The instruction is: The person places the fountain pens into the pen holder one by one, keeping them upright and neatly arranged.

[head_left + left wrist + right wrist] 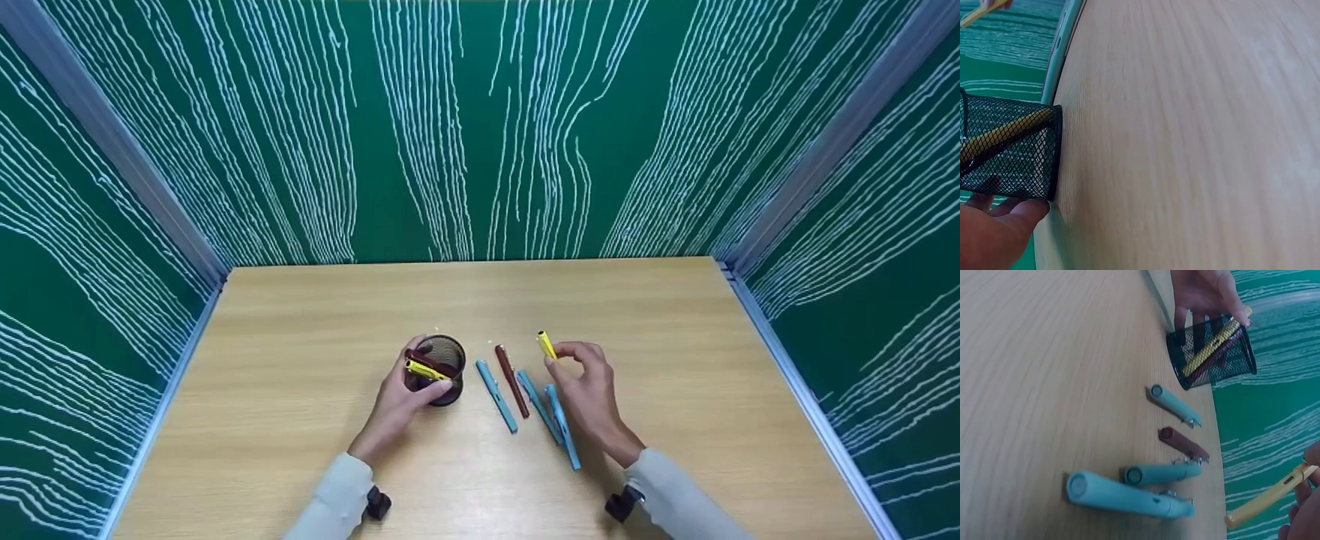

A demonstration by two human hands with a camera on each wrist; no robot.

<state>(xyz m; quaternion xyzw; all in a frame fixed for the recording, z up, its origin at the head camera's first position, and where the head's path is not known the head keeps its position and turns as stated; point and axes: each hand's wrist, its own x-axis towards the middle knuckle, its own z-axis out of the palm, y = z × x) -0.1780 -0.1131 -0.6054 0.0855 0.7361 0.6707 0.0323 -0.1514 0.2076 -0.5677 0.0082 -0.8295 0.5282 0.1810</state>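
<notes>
Yellow pen (pixel 546 345): I see it above the surface (pixel 315 307), pinched by the fingers of the right hand (pixel 592 386). The left hand (pixel 405 397) grips a black mesh cup (pixel 451 346) to the left, where another yellow pen (pixel 422 370) leans beside a dark red one. Between the hands, I have four loose pens lying in the way: a blue pen (pixel 496 397) nearest the cup, a dark red pen (pixel 512 382), then two more blue pens (pixel 564 431) close together. Green, white-streaked panels (pixel 480 135) border the surface.
</notes>
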